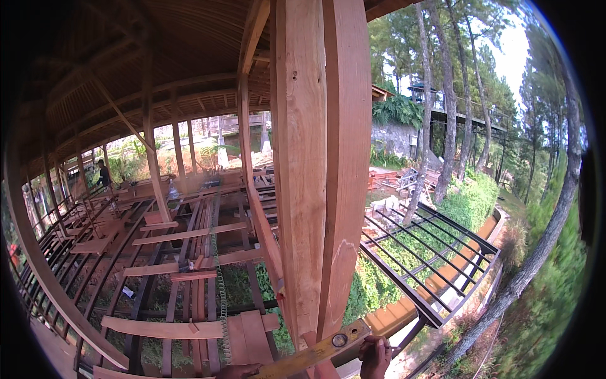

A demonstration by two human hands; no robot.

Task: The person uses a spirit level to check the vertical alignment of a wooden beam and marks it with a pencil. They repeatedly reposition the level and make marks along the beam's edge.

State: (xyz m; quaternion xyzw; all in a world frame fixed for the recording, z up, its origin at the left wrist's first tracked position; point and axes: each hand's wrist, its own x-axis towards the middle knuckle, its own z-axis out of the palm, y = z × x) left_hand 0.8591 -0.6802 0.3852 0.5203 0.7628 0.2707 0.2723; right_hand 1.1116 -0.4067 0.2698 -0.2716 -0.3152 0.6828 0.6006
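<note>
A yellow spirit level (315, 354) lies tilted across the foot of a thick upright wooden post (302, 164), its round vial (339, 340) near the right end. My right hand (375, 357) is closed at the level's right end, and a thin pointed thing sticks out of the fist to the right. Only the knuckles of my left hand (237, 371) show at the lower edge, touching the level's left end. A second upright timber (348, 151) stands tight against the post's right side.
Loose wooden planks (183, 235) lie across a dark steel floor frame with open gaps and greenery below. A black steel grid (429, 252) juts out on the right over a drop. Another person (101, 172) stands far back left. Trees rise on the right.
</note>
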